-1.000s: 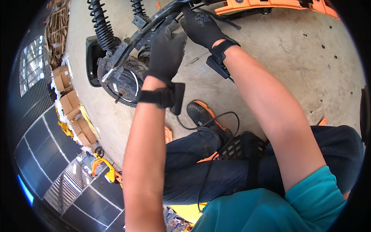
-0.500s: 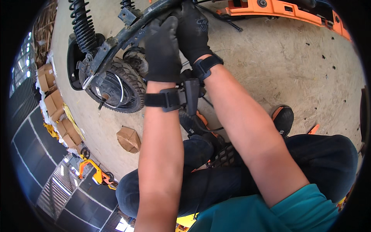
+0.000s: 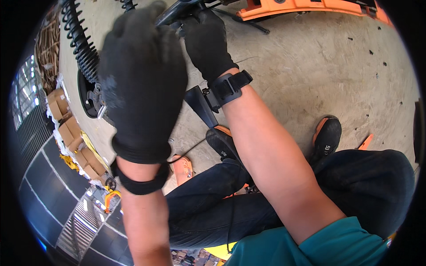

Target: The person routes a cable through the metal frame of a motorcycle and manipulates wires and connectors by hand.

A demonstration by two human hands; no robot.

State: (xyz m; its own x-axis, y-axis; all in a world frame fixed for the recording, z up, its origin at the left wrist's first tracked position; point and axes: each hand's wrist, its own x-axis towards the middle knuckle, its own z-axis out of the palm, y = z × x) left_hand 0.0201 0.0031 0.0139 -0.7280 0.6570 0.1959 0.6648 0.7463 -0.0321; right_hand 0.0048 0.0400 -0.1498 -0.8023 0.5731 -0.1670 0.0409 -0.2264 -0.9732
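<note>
My left hand (image 3: 142, 84), in a black work glove, is raised over the vehicle frame, back of the hand toward me. Its fingers are smeared by motion, and whether they hold anything does not show. Just right of it, my right hand (image 3: 207, 46), also gloved, is closed at the black metal frame tube (image 3: 177, 12) at the top edge. Its fingertips go out of sight behind the tube. A black coil spring shock absorber (image 3: 80, 42) stands left of my left hand. That hand and forearm cover the wheel area. Both wrists wear black straps.
An orange plastic body panel (image 3: 301, 8) lies along the top right. An orange piece (image 3: 182, 168) rests on the concrete floor (image 3: 301, 75) near my shoe (image 3: 222, 144). Cardboard boxes (image 3: 71, 132) line the left side. Small dark bits dot the floor at right.
My left hand has come away from beside the right one, moving left and up toward me, and now hides the wheel. My right hand stays at the frame tube, slightly further left in view.
</note>
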